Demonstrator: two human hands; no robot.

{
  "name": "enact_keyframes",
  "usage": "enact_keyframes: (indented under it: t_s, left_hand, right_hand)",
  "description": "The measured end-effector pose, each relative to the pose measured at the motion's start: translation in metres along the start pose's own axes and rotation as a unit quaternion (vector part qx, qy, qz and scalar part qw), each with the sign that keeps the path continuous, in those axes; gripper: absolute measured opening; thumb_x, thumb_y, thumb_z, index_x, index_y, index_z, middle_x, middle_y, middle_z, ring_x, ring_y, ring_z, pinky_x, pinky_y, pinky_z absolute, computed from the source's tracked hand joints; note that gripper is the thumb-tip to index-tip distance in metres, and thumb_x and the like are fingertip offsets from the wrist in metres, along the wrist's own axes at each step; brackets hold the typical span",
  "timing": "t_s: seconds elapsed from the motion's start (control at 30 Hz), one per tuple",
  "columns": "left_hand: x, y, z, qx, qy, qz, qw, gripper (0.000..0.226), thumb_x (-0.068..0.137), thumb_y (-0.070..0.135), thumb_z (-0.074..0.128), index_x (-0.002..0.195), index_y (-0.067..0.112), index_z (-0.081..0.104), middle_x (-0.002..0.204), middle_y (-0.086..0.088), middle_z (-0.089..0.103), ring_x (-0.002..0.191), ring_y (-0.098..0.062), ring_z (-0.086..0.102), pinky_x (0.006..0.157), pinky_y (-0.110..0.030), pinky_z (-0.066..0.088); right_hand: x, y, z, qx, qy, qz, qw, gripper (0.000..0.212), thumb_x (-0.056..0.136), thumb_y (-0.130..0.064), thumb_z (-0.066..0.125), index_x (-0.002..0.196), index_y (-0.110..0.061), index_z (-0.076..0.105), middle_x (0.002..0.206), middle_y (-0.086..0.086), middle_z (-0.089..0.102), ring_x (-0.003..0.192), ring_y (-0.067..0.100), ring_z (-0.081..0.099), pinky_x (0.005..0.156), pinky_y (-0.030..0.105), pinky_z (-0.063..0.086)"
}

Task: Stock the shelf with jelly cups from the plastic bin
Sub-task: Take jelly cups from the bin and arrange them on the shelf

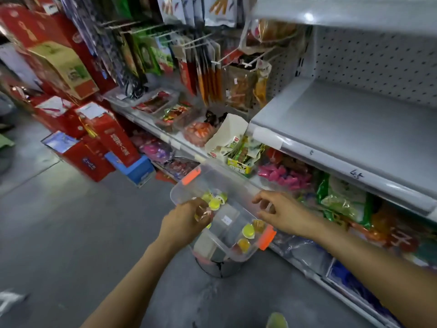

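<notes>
partly blurred, left hand [186,222] gripping jelly cups [204,213] in plastic bin [227,176], right hand [282,210] loose, empty, above it

- The left hand [186,223] curls over jelly cups [203,213] in the plastic bin [176,195]. Its fingertips are hidden, and how many cups it holds cannot be told.
- The dark support [220,268] under the bin is mostly covered by it.
- A yellow-green thing [276,320] is blurred and cut off by the bottom edge.
- The print on the hanging packets [208,74] is too blurred to read.
</notes>
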State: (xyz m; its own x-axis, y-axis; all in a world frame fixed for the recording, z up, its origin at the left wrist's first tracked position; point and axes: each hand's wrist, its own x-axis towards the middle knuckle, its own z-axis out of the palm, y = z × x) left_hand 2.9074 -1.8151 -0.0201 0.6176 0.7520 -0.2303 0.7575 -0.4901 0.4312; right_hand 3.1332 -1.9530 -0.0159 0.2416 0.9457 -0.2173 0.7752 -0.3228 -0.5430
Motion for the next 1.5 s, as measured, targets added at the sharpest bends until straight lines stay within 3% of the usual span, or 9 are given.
enact_keyframes:
  t_s: [0.2, 0.43, 0.63, 0.73, 0.97, 1.13, 1.3, 1.37, 1.5]
  left_hand:
    - [0.075, -0.04, 0.038, -0.079, -0.046, -0.061, 0.994, 0.028, 0.089, 0.047, 0.062, 0.111, 0.03, 0.063, 0.102, 0.008, 0.07, 0.094, -0.016, 0.065, 0.081, -0.031, 0.051]
    - [0.194, -0.083, 0.105, -0.132, -0.101, -0.135, 0.977, 0.034, 0.087, 0.035, 0.068, 0.116, 0.018, 0.063, 0.106, 0.0, 0.069, 0.102, -0.019, 0.064, 0.081, -0.023, 0.044]
    - [0.268, -0.112, 0.188, -0.088, -0.121, -0.194, 0.97, 0.053, 0.083, 0.035, 0.07, 0.131, 0.021, 0.052, 0.128, -0.006, 0.06, 0.117, -0.027, 0.057, 0.093, -0.034, 0.047]
    - [0.289, -0.119, 0.216, -0.012, -0.121, -0.191, 0.974, 0.055, 0.085, 0.037, 0.067, 0.134, 0.023, 0.048, 0.135, -0.005, 0.053, 0.121, -0.028, 0.054, 0.092, -0.035, 0.044]
    - [0.316, -0.13, 0.251, 0.092, -0.083, -0.209, 0.97, 0.043, 0.084, 0.05, 0.061, 0.118, 0.027, 0.051, 0.116, -0.001, 0.064, 0.109, -0.027, 0.061, 0.092, -0.041, 0.035]
    - [0.319, -0.133, 0.253, 0.16, -0.079, -0.183, 0.967, 0.033, 0.084, 0.051, 0.06, 0.109, 0.03, 0.064, 0.105, 0.001, 0.068, 0.102, -0.025, 0.061, 0.088, -0.038, 0.03]
    - [0.314, -0.133, 0.237, 0.156, -0.087, -0.159, 0.971, 0.034, 0.079, 0.042, 0.066, 0.109, 0.026, 0.064, 0.103, -0.003, 0.07, 0.098, -0.026, 0.063, 0.088, -0.035, 0.033]
    - [0.307, -0.127, 0.226, 0.106, -0.081, -0.162, 0.978, 0.037, 0.08, 0.038, 0.068, 0.113, 0.024, 0.062, 0.108, -0.005, 0.069, 0.102, -0.029, 0.062, 0.09, -0.034, 0.037]
    - [0.285, -0.109, 0.198, -0.121, -0.042, -0.212, 0.969, 0.043, 0.082, 0.034, 0.07, 0.117, 0.012, 0.054, 0.111, -0.009, 0.066, 0.104, -0.031, 0.061, 0.082, -0.034, 0.047]
  right_hand:
    - [0.092, 0.029, 0.049, -0.012, -0.093, 0.011, 0.996, 0.03, 0.087, -0.032, 0.064, 0.116, -0.029, 0.058, 0.108, -0.008, 0.058, 0.088, 0.007, 0.054, 0.075, 0.023, 0.043]
    - [0.223, 0.082, 0.12, -0.018, -0.171, 0.045, 0.984, 0.046, 0.086, -0.021, 0.065, 0.129, -0.023, 0.049, 0.127, 0.004, 0.043, 0.113, 0.024, 0.053, 0.094, 0.034, 0.045]
    - [0.299, 0.113, 0.194, -0.087, -0.191, 0.054, 0.976, 0.067, 0.087, -0.009, 0.056, 0.145, -0.025, 0.027, 0.14, 0.009, 0.031, 0.118, 0.034, 0.052, 0.09, 0.041, 0.049]
    - [0.322, 0.124, 0.222, -0.109, -0.195, 0.047, 0.974, 0.067, 0.085, -0.006, 0.058, 0.142, -0.025, 0.029, 0.146, 0.005, 0.027, 0.115, 0.033, 0.055, 0.086, 0.04, 0.049]
    - [0.356, 0.136, 0.254, -0.19, -0.215, 0.025, 0.958, 0.089, 0.087, -0.003, 0.06, 0.153, -0.031, 0.006, 0.158, -0.003, 0.011, 0.11, 0.032, 0.06, 0.081, 0.04, 0.051]
    - [0.362, 0.135, 0.261, -0.285, -0.187, 0.003, 0.94, 0.06, 0.097, -0.008, 0.046, 0.149, -0.021, 0.02, 0.145, 0.006, 0.035, 0.11, 0.031, 0.062, 0.083, 0.041, 0.051]
    - [0.346, 0.139, 0.256, -0.247, -0.163, 0.057, 0.953, 0.036, 0.092, -0.026, 0.057, 0.126, -0.02, 0.047, 0.125, 0.003, 0.057, 0.107, 0.028, 0.064, 0.08, 0.037, 0.052]
    - [0.333, 0.14, 0.246, -0.182, -0.145, 0.108, 0.966, 0.041, 0.084, -0.035, 0.065, 0.12, -0.021, 0.05, 0.118, 0.003, 0.062, 0.106, 0.029, 0.064, 0.078, 0.037, 0.051]
    - [0.303, 0.133, 0.216, -0.036, -0.104, 0.184, 0.977, 0.05, 0.076, -0.047, 0.072, 0.115, -0.024, 0.052, 0.116, 0.001, 0.063, 0.108, 0.029, 0.062, 0.077, 0.034, 0.047]
